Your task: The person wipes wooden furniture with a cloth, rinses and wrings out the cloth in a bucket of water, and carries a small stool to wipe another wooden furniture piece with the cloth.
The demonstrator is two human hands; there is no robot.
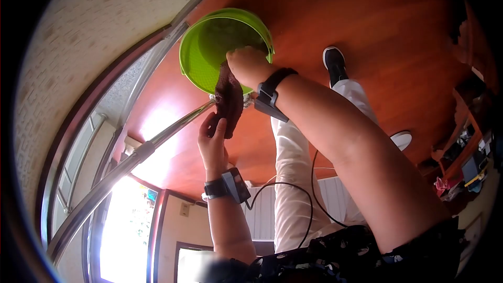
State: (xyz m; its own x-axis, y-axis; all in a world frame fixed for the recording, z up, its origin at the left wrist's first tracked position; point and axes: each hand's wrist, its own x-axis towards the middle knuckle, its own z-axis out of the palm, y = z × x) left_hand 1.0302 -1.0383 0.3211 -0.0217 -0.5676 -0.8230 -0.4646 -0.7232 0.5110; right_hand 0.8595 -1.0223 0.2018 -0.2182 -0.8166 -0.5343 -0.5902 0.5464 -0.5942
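A dark brown cloth (229, 99) is stretched between my two hands at the near rim of a lime-green bucket (195, 57). My right hand (248, 65) is closed in a fist around the cloth's upper end, over the bucket's opening. Lower down, my left hand (214, 139) grips the other end, with the thumb on the near side and the fingers partly behind the fabric. The bucket's contents are too dim to make out.
A metal pole (141, 153) slants from the lower left to the bucket, with whitish material by its end. A dark cable (312, 204) loops from my left wrist device. My shoe (334, 63) stands on the reddish-brown floor (377, 31). Cluttered shelves (466, 141) line the right side.
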